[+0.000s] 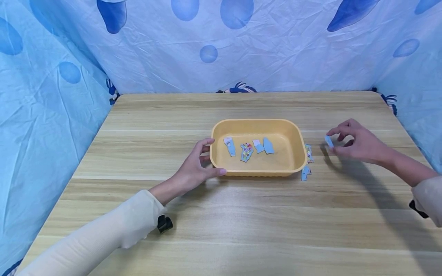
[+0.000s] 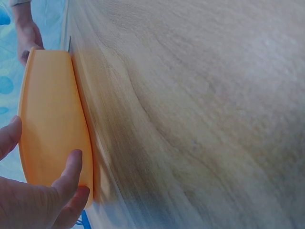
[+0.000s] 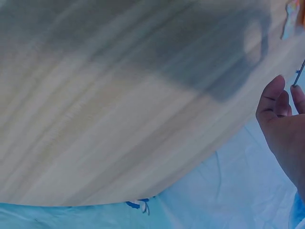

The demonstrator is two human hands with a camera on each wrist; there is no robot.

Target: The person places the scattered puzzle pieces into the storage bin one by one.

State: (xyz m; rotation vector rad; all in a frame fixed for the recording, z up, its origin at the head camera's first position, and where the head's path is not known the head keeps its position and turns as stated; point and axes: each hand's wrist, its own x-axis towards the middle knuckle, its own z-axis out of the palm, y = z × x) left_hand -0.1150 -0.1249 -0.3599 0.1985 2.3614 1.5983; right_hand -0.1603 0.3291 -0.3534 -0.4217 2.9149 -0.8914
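Observation:
A yellow plastic tray (image 1: 255, 173) stands on the wooden table. At its left end my left hand (image 1: 195, 163) grips it, thumb on the front rim and fingers at the end wall. In the left wrist view, the fingers (image 2: 71, 174) lie against the tray's wall (image 2: 52, 114). My right hand (image 1: 359, 143) pinches a small light-blue puzzle piece (image 1: 329, 141) between thumb and index finger, above the table right of the tray. Several puzzle pieces lie in the tray, among them a multicoloured one (image 1: 246, 152) and a plain blue one (image 1: 268, 146).
Against the tray's right end lie a multicoloured puzzle piece (image 1: 309, 154) and, nearer the front, a blue one (image 1: 305, 173). The wooden table (image 1: 241, 226) extends all around. Blue patterned cloth (image 1: 276, 53) hangs behind it and at both sides.

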